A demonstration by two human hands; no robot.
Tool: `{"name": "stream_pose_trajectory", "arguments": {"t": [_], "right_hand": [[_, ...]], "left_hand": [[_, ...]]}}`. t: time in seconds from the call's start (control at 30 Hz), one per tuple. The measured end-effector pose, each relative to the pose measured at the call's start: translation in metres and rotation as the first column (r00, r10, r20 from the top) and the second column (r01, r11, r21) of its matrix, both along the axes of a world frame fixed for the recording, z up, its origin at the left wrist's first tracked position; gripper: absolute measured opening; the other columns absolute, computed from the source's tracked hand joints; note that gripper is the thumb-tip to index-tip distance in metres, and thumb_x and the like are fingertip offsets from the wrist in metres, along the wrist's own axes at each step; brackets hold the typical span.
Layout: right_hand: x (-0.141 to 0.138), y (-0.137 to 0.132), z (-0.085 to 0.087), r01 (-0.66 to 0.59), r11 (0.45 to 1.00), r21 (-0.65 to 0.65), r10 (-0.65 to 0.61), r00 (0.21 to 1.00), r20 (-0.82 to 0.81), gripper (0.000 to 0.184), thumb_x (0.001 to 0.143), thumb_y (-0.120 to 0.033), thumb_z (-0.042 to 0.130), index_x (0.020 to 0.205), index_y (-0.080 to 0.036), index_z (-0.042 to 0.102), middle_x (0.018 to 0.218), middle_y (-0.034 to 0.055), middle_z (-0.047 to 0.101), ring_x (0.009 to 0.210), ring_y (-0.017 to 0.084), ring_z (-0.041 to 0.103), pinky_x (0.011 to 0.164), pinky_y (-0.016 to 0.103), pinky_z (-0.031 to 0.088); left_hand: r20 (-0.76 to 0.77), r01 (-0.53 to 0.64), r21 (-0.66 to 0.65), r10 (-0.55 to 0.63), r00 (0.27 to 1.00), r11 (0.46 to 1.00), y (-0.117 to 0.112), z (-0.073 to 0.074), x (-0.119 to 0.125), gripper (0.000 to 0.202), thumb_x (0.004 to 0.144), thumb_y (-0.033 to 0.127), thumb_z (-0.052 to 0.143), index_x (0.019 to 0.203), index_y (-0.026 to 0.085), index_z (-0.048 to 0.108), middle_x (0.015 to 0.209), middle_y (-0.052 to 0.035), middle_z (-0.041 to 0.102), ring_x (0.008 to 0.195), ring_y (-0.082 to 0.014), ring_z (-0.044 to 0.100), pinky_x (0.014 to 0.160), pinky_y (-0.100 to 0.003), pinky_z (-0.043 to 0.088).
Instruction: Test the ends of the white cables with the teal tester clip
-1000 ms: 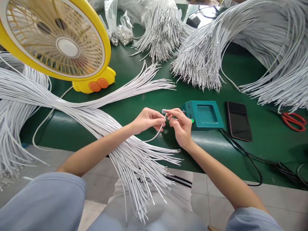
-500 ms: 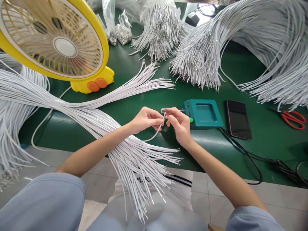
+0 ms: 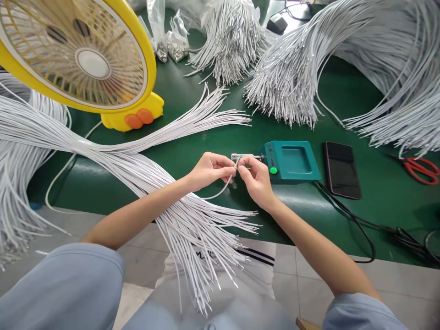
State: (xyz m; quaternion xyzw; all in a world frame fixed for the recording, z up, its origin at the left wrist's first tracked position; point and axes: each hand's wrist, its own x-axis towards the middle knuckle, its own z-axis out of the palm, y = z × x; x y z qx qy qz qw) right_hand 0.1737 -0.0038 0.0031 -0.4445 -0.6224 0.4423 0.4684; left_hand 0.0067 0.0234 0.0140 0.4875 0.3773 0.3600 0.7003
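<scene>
My left hand (image 3: pixel 215 172) is closed in a pinch on a single white cable (image 3: pixel 225 187) close to its end. The cable curves down and left toward a large bundle of white cables (image 3: pixel 144 176) under my left forearm. My right hand (image 3: pixel 256 181) is closed too, thumb and forefinger pinching the tip of the same cable. Its fingertips hide the very end. Just behind the hands is a teal device (image 3: pixel 312 176) with a green button (image 3: pixel 273 171), a shallow square recess, and a thin printed piece (image 3: pixel 240 156) sticking out on its left.
A yellow fan (image 3: pixel 151 68) stands at left. Cable heaps (image 3: pixel 285 87) and small bags of metal parts (image 3: pixel 178 43) lie at the back. A phone (image 3: pixel 342 169), red-handled scissors (image 3: pixel 421 170) and black cords (image 3: pixel 347 215) lie at right on the green table (image 3: pixel 206 142).
My right hand has shifted slightly left and its fingers have closed in on the cable tip. The green button, partly hidden before, now shows fully. My left hand keeps its pinch.
</scene>
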Motion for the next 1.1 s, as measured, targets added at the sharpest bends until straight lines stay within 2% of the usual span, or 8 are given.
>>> {"name": "stream_pose_trajectory", "arguments": {"t": [0.13, 0.3, 0.37, 0.47, 0.53, 0.63, 0.87, 1.1], "right_hand": [[-0.001, -0.003, -0.001, 0.079, 0.994, 0.079, -0.081, 0.996, 0.024, 0.016, 0.085, -0.017, 0.049, 0.070, -0.019, 0.048, 0.068, -0.0017, 0.045, 0.061, 0.010, 0.043, 0.050, 0.023, 0.037], [-0.003, -0.006, -0.004, 0.241, 0.928, 0.285, -0.267, 0.962, 0.057, 0.004, 0.085, -0.021, 0.055, 0.086, -0.021, 0.059, 0.082, 0.0023, 0.054, 0.067, 0.012, 0.052, 0.050, 0.024, 0.042], [-0.003, -0.005, -0.007, 0.244, 0.900, 0.360, -0.302, 0.947, 0.111, 0.013, 0.085, -0.021, 0.057, 0.096, -0.023, 0.062, 0.086, 0.0032, 0.057, 0.069, 0.013, 0.054, 0.050, 0.025, 0.044], [-0.001, -0.003, -0.011, 0.188, 0.847, 0.497, -0.314, 0.932, 0.182, 0.023, 0.084, -0.017, 0.058, 0.105, -0.025, 0.062, 0.090, 0.0043, 0.060, 0.072, 0.014, 0.057, 0.052, 0.026, 0.046], [0.000, -0.003, -0.013, 0.150, 0.825, 0.544, -0.300, 0.933, 0.198, 0.027, 0.084, -0.015, 0.058, 0.109, -0.026, 0.062, 0.092, 0.0048, 0.061, 0.074, 0.015, 0.058, 0.052, 0.027, 0.047], [0.000, -0.003, -0.014, 0.142, 0.822, 0.552, -0.307, 0.926, 0.218, 0.028, 0.084, -0.016, 0.059, 0.110, -0.027, 0.063, 0.092, 0.0052, 0.062, 0.075, 0.016, 0.059, 0.051, 0.027, 0.047], [0.000, -0.002, -0.010, 0.167, 0.857, 0.487, -0.305, 0.927, 0.219, 0.023, 0.084, -0.021, 0.061, 0.106, -0.027, 0.066, 0.090, 0.0047, 0.061, 0.072, 0.015, 0.058, 0.050, 0.028, 0.048], [0.000, 0.000, -0.010, 0.180, 0.824, 0.536, -0.330, 0.923, 0.197, 0.017, 0.081, -0.018, 0.064, 0.095, -0.026, 0.069, 0.087, 0.0043, 0.065, 0.070, 0.015, 0.061, 0.050, 0.029, 0.047]], "left_hand": [[0.089, -0.057, 0.022, 0.054, 0.995, 0.998, 0.004, -0.002, -0.005, 0.030, 0.069, 0.036, 0.078, 0.080, 0.010, 0.069, 0.067, -0.0024, 0.066, 0.055, -0.0103, 0.063, 0.055, -0.021, 0.051], [0.051, 0.039, 0.015, -0.039, 0.998, 0.999, 0.001, -0.003, -0.002, 0.036, 0.068, 0.041, 0.079, 0.079, 0.008, 0.072, 0.058, -0.0023, 0.062, 0.055, -0.0096, 0.058, 0.055, -0.021, 0.047], [0.013, 0.030, 0.011, -0.030, 0.999, 1.000, -0.001, -0.002, 0.000, 0.035, 0.065, 0.041, 0.080, 0.074, 0.008, 0.071, 0.058, -0.0029, 0.063, 0.053, -0.0097, 0.057, 0.051, -0.021, 0.045], [-0.034, 0.044, 0.018, -0.043, 0.998, 0.999, -0.002, -0.001, 0.001, 0.032, 0.065, 0.038, 0.080, 0.068, 0.008, 0.070, 0.058, -0.0040, 0.064, 0.051, -0.0088, 0.055, 0.046, -0.019, 0.039], [-0.053, 0.056, 0.030, -0.054, 0.997, 0.998, -0.003, 0.000, 0.000, 0.028, 0.065, 0.035, 0.079, 0.065, 0.009, 0.069, 0.056, -0.0035, 0.063, 0.049, -0.0074, 0.051, 0.045, -0.019, 0.037], [-0.061, 0.064, 0.016, -0.063, 0.996, 0.998, -0.003, 0.000, 0.000, 0.023, 0.062, 0.029, 0.080, 0.063, 0.009, 0.069, 0.051, -0.0018, 0.061, 0.045, -0.0057, 0.046, 0.044, -0.019, 0.037], [-0.027, 0.065, -0.020, -0.065, 0.997, 0.998, -0.002, 0.000, 0.000, 0.021, 0.059, 0.025, 0.082, 0.062, 0.008, 0.069, 0.050, -0.0016, 0.061, 0.045, -0.0061, 0.049, 0.044, -0.018, 0.038], [-0.044, 0.077, -0.011, -0.077, 0.996, 0.997, -0.003, -0.001, -0.001, 0.025, 0.061, 0.030, 0.081, 0.062, 0.009, 0.069, 0.052, -0.0020, 0.063, 0.044, -0.0067, 0.052, 0.045, -0.019, 0.042]]}}
